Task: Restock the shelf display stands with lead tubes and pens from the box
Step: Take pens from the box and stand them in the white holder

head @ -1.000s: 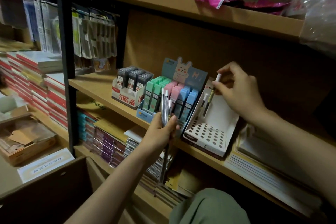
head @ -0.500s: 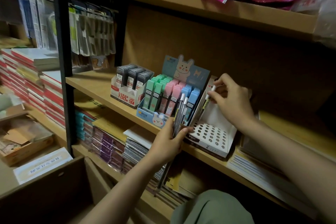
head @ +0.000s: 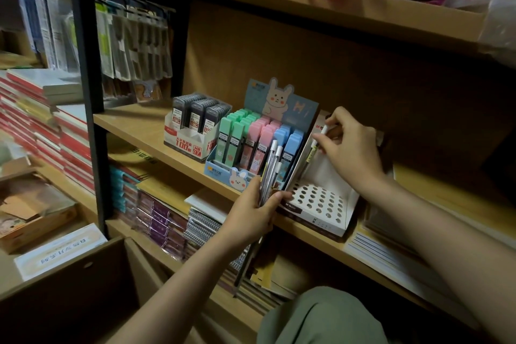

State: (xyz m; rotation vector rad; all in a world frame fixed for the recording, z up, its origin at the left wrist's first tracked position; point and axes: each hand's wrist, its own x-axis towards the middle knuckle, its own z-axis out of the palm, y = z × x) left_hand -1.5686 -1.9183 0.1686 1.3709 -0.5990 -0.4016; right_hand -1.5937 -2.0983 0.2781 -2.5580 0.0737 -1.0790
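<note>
My left hand (head: 252, 213) grips a bundle of pens (head: 270, 173) upright in front of the shelf edge, just left of the white pen stand (head: 321, 204) with its grid of holes. My right hand (head: 350, 148) pinches a single pen (head: 314, 149) by its top, tilted, at the stand's back left. A rabbit-decorated display (head: 243, 173) holds green, pink and blue lead tubes (head: 258, 137). To its left a white and red box (head: 192, 142) holds dark lead tubes (head: 198, 112).
The wooden shelf (head: 134, 126) has bare board at its left. Notebooks (head: 173, 220) are stacked on the shelf below, books (head: 42, 120) at left. A brown cardboard box (head: 72, 296) stands low at front left. Hanging packets (head: 131, 42) fill the back left.
My left hand has lowered the pen bundle and shifted it right toward the stand. My right hand has brought the single pen down to the stand's back left.
</note>
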